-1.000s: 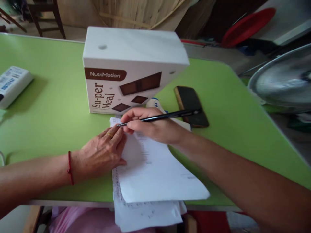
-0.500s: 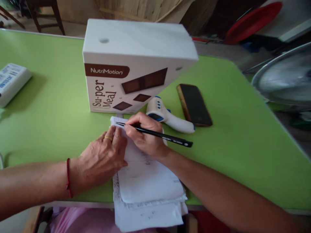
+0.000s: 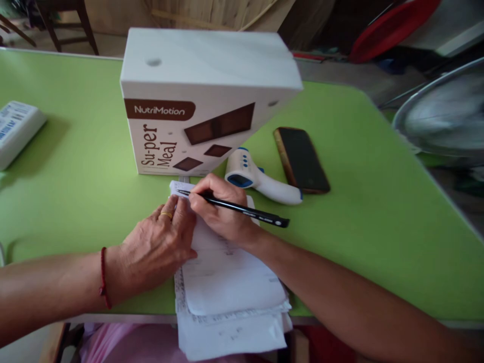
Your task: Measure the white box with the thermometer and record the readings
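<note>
A black pen [image 3: 242, 209] is pinched in my right hand [image 3: 223, 209], its tip down at the upper left corner of the notebook [image 3: 230, 287]. Handwriting shows on several of the worn, loose pages, whose lower end hangs past the table's front edge. My left hand [image 3: 162, 234] lies on the left side of the page, fingers stretched toward the pen tip and holding nothing. Just beyond both hands stands a white NutriMotion box [image 3: 212, 60]. Beside my right hand rests a white and blue infrared thermometer [image 3: 260, 179], partly behind the knuckles.
To the right of the thermometer lies a phone [image 3: 302, 159] in a brown case. A white box with printed labels [image 3: 18, 131] sits at the left edge of the green table [image 3: 86, 201]. Past the right edge stands a fan [image 3: 446, 111]; a red round object [image 3: 393, 27] is behind.
The pen's back end has swung a little left and up as my right hand shifts slightly leftward. My left hand stays on the page. The whole view has shifted a little.
</note>
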